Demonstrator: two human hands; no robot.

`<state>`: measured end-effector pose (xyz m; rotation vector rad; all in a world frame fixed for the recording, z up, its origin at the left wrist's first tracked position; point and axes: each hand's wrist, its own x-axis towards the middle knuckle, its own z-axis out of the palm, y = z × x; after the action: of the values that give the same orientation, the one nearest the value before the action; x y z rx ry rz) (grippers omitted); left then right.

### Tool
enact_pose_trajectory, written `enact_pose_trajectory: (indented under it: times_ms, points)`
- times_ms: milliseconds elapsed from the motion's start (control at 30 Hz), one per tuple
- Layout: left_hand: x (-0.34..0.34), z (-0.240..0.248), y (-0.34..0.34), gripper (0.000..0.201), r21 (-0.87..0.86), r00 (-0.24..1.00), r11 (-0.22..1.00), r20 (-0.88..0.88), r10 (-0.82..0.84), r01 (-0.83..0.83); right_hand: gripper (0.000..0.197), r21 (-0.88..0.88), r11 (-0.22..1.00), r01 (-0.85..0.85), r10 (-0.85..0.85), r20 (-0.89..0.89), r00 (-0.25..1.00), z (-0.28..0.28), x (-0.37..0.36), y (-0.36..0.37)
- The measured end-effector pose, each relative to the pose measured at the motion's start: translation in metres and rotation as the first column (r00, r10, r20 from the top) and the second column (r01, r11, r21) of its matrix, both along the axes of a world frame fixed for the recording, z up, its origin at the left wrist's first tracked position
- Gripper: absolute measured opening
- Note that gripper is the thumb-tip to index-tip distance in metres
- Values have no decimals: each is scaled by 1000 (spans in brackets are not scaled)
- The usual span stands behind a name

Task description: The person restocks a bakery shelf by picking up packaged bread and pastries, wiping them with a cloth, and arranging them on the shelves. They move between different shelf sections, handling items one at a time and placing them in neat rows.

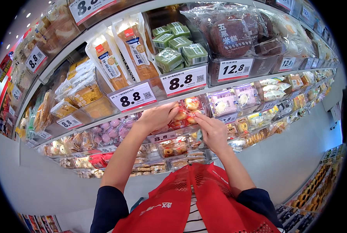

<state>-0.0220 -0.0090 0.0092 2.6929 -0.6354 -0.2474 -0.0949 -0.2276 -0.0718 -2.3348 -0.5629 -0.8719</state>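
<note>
Both my hands reach into a bin on the second shelf, among red and clear packets of golden pastries. From the left, my left hand bends over the packets, its fingers curled on the red wrapping and its fingertips partly covered. Opposite it, my right hand has its fingers closed together at the right edge of the same pastry packet. Purple wrapped pieces lie left of my left hand. Purple and white bags stand right of the packets.
Just above my hands runs the upper shelf's edge, carrying price tags. Green wrapped cakes, long bread packs and a dark round cake bag sit up there. Below hang lower shelves with more packaged pastries.
</note>
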Motion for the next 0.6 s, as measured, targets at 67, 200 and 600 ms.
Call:
enact_pose_trajectory:
  times_ms: [67,200,600]
  points:
    - [-1,-12,5,40,18,995,998,78,-67,65,35,47,999,-24,24,-10,1000,-4,1,2]
    - [3,-6,7,43,-2,998,999,40,-52,52,32,138,990,-35,32,28,999,-10,6,2]
    - [6,-15,12,48,-135,978,973,116,-172,187,31,264,964,23,-23,-4,1000,-22,2,6]
